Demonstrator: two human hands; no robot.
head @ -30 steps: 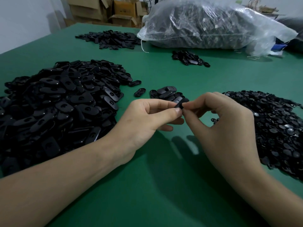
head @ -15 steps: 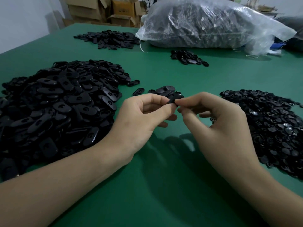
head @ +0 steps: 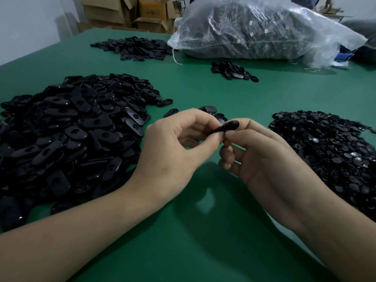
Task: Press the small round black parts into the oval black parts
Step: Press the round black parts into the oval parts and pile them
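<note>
Above the middle of the green table (head: 203,231), my left hand (head: 175,151) and my right hand (head: 262,157) meet on one oval black part (head: 228,126). Both pinch it between thumb and fingers, and its far end sticks out above the fingertips. A small round part on it is hidden from me. A big heap of oval black parts (head: 67,137) lies to the left. The heap of small round black parts (head: 333,151) lies to the right.
A few oval parts (head: 209,110) lie just behind my hands. Farther back are a small cluster of parts (head: 234,71), a flat dark pile (head: 138,46) and a large clear plastic bag of parts (head: 262,31). Cardboard boxes (head: 126,13) stand beyond the table.
My hands have stayed joined on the oval part. The part has turned so that more of it sticks out above my fingertips, and my right hand's lower fingers have curled in.
</note>
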